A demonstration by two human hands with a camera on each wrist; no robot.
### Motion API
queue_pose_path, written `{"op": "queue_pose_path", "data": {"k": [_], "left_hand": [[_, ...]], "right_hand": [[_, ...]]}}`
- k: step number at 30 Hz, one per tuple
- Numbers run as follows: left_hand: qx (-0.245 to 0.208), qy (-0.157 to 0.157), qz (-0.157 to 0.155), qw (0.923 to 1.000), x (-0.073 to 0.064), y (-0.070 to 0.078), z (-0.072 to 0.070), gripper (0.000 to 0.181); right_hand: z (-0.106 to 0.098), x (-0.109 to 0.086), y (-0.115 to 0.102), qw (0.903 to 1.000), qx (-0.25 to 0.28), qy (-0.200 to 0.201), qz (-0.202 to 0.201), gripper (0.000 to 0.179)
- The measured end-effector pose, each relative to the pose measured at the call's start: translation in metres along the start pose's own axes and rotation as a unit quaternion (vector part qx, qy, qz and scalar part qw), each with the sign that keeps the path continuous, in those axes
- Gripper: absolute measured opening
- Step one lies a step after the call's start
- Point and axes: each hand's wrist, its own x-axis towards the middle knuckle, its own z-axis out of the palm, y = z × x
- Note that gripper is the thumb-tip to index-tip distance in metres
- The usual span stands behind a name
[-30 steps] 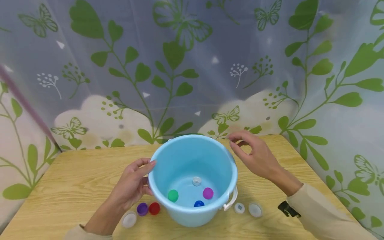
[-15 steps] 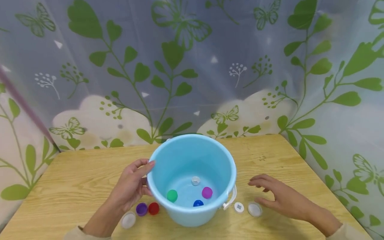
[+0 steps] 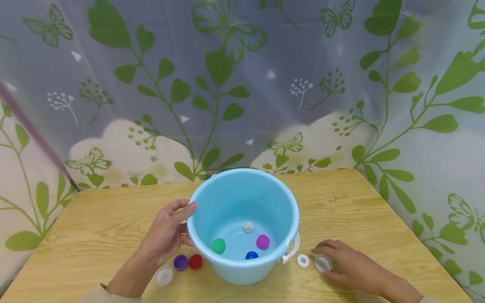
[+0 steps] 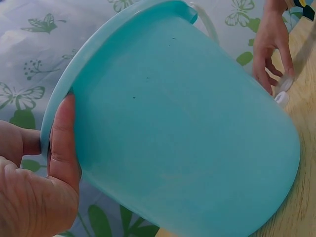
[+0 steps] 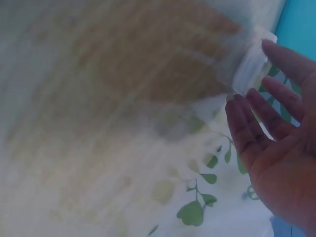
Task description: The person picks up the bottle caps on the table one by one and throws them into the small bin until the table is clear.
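On a wood-grain counter, gripping a light-blue bucket by its rim with the left hand, with right hand curled round a pale lid right of the bucket, near a white cap.

A person's bare left hand and right hand; a plain beige sleeve cuff on the left arm; a black wristband, partly cut off, on the right.
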Motion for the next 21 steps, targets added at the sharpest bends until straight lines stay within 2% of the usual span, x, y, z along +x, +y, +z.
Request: {"op": "queue_pose_path", "data": {"k": [5,12,21], "left_hand": [[-0.001,0.003,-0.005,1.0,0.0009,-0.0007,-0.0011,0.031],[-0.001,0.003,-0.001,1.0,0.0004,-0.0015,-0.0019,0.03],[0.001,0.005,0.006,1.0,0.0023,-0.0015,0.001,0.03]], "right_hand": [[0.0037,0.001,0.0044,0.9988,0.048,-0.01,-0.006,0.028],[0.0065,-0.001,0.0054,0.9982,0.055,0.013,-0.018,0.029],[0.008,-0.0037,0.0057,0.9989,0.043,0.01,-0.012,0.031]]}}
